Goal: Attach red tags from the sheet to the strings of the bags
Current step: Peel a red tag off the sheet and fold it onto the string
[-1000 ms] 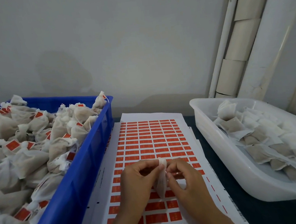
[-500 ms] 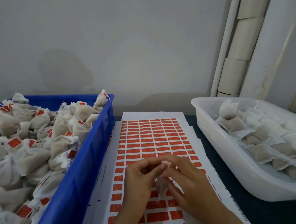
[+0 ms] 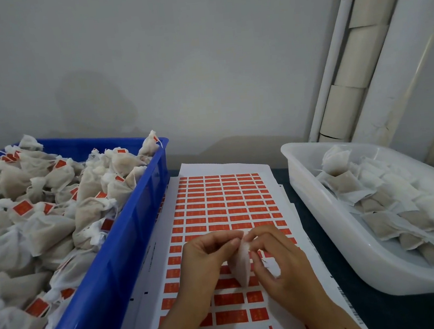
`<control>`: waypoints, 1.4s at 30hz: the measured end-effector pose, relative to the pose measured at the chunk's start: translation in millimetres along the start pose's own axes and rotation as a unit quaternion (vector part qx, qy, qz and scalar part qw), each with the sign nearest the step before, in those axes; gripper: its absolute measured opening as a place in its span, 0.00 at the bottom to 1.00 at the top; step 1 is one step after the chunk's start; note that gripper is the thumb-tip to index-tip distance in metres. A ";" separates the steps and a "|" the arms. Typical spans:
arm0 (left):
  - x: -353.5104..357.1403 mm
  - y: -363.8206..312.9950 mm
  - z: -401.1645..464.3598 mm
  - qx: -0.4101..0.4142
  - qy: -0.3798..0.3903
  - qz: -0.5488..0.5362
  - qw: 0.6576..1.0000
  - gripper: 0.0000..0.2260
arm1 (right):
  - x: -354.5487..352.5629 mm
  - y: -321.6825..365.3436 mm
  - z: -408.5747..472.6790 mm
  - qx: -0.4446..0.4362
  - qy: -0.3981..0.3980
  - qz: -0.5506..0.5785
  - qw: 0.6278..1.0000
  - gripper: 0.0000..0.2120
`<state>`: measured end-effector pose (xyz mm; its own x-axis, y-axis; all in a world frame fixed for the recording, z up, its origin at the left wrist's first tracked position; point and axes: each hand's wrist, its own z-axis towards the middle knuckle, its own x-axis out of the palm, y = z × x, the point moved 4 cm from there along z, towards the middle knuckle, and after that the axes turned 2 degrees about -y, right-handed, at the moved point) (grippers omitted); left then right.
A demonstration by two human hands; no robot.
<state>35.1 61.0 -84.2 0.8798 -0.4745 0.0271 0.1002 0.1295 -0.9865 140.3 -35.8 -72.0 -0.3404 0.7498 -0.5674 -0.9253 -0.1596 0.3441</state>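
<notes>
I've got one small white bag (image 3: 241, 264) hanging narrow-end down, pinched at its top between my left hand (image 3: 207, 263) and right hand (image 3: 281, 261). Directly beneath both hands lies the sheet (image 3: 222, 206), rows of red tags running away from them.

Single head-worn wide-angle view, facing forward and down across the counter (image 3: 400, 313) toward the wall at 12 o'clock. Close range: hands at 6 o'clock, blue bin (image 3: 110, 278) cropped at 9, white tub (image 3: 331, 235) cropped at 3.
</notes>
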 end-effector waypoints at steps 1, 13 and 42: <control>0.4 1.1 0.4 -0.009 0.001 -0.009 1.000 0.08 | 0.8 -1.7 -0.5 0.004 0.004 0.010 1.000 0.08; 4.6 3.0 4.3 -0.023 0.027 -0.041 0.999 0.10 | 1.5 -2.4 1.5 0.096 0.003 0.091 0.991 0.04; 10.6 -9.1 -5.2 0.115 0.014 0.043 0.992 0.13 | 3.1 -4.8 2.2 0.261 -0.022 0.315 0.912 0.09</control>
<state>41.0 50.3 -75.8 0.8766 -0.4771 -0.0632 0.1318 0.3643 -0.9219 144.0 -31.4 -73.8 -0.7586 0.6426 -0.1077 -0.3391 -0.2482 0.9074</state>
